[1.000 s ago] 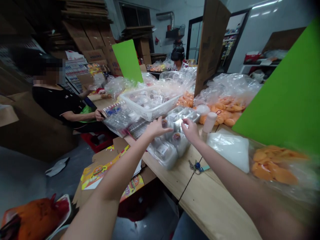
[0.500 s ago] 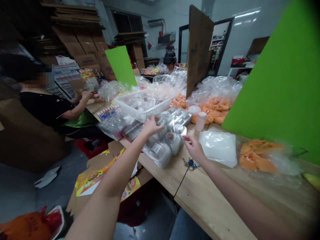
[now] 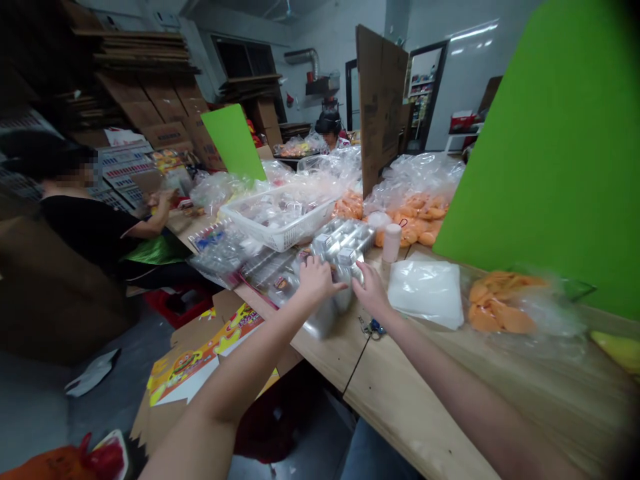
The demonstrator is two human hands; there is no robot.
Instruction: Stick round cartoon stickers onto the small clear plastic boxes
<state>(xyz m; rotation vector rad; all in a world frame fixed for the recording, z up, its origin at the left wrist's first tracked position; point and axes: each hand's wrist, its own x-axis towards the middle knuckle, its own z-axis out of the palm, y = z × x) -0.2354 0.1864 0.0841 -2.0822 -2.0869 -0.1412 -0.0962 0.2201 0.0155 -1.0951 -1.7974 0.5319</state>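
My left hand [image 3: 317, 277] reaches over a group of clear plastic packs [image 3: 323, 320] on the wooden table, its fingers spread and touching or just above them. My right hand [image 3: 369, 287] is at the packs' right side, fingers apart and slightly bent. Between and beyond the hands lie shiny clear trays [image 3: 345, 237], some with white labels. Whether either hand bears on a pack is hard to make out, and my left hand hides part of them. A bunch of keys [image 3: 371, 327] lies just below my right hand.
Behind the packs stands a white plastic basket [image 3: 283, 237] full of clear bags. To the right are a pink bottle [image 3: 391, 243], a stack of white bags [image 3: 426, 293] and a bag of orange pieces [image 3: 503, 303]. A co-worker [image 3: 95, 220] sits at left. A green board [image 3: 545, 173] rises at right.
My left hand has moved right and nearer, from beside the basket to over the packs. My right hand has shifted slightly left toward it. The view has turned a little.
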